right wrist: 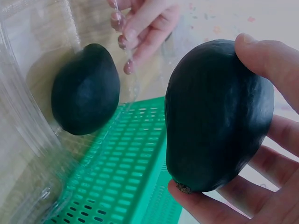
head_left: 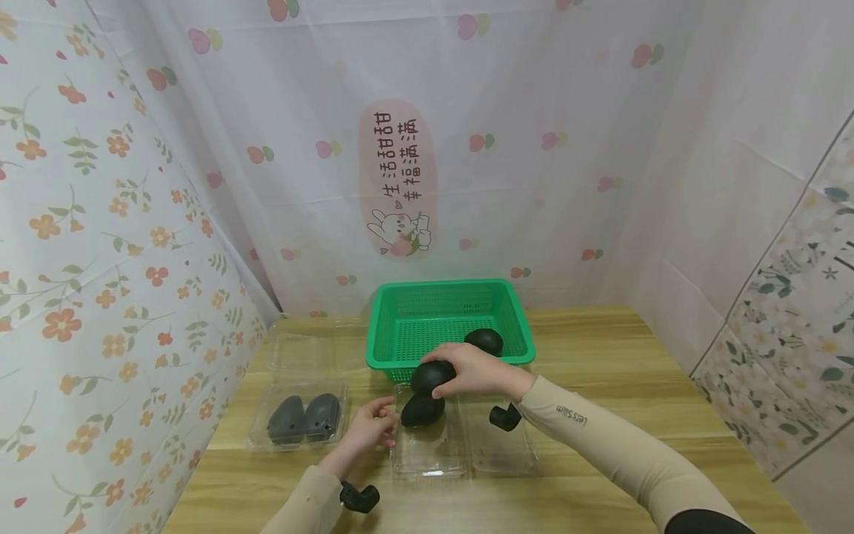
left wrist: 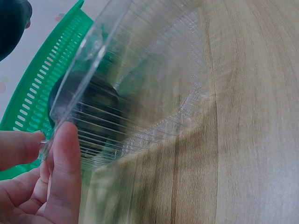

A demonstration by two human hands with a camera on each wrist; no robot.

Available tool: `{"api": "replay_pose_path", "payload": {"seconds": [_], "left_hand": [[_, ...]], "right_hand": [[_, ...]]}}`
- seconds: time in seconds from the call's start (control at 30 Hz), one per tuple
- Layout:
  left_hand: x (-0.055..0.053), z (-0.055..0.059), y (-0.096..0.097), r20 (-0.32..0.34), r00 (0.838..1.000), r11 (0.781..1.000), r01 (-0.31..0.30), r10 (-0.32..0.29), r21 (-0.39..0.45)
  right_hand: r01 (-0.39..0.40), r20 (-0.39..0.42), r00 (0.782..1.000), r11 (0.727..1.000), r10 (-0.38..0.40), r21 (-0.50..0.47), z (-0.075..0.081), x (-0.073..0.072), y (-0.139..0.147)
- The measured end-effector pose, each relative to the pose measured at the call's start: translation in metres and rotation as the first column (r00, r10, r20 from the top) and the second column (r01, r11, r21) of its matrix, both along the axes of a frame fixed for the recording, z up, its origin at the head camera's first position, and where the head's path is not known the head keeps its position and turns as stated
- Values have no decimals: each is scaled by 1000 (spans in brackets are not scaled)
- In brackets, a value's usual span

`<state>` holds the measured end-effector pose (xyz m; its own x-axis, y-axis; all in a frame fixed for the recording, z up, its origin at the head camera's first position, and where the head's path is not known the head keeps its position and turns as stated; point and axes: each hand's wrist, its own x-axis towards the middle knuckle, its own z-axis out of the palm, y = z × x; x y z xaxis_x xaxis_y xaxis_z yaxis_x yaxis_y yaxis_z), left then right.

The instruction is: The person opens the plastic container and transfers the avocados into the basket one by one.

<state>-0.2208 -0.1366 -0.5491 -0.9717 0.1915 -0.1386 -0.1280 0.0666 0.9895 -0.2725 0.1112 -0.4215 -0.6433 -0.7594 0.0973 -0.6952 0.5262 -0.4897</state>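
Note:
My right hand (head_left: pixel 475 369) grips a smooth, dark avocado (right wrist: pixel 215 112), thumb on one side and fingers round the other, above an open clear plastic box (head_left: pixel 430 472). The held avocado's stem end shows in the right wrist view. Inside the box, toward its back, lies another dark avocado (right wrist: pixel 86 88). At the box's left edge, my left hand (head_left: pixel 370 429) pinches the thin plastic rim (left wrist: pixel 46 144) between thumb and finger. The box's lid (head_left: pixel 505 460) is folded out flat to the right, partly hidden by my right forearm.
Behind the box stands a green slotted basket (head_left: pixel 373 326) with one avocado (head_left: pixel 485 342) in it. To the left, another clear box (head_left: pixel 293 446) holds two dark avocados (head_left: pixel 323 415), with clear plastic (head_left: pixel 300 352) behind it. Patterned curtains (head_left: pixel 534 185) hang around the table.

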Motion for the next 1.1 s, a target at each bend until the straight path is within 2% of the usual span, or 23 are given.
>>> {"api": "replay_pose_path", "payload": {"seconds": [0.27,1.1], "left_hand": [[0,0,0,-7,1000,1000,3,-3,8],[-1,0,0,6,1000,1000,-5,5,-2]], "right_hand": [[35,9,999,999,-35,-20,3,-6,1],[62,-22,998,998,-62,-30,14,-27,-2]]}}
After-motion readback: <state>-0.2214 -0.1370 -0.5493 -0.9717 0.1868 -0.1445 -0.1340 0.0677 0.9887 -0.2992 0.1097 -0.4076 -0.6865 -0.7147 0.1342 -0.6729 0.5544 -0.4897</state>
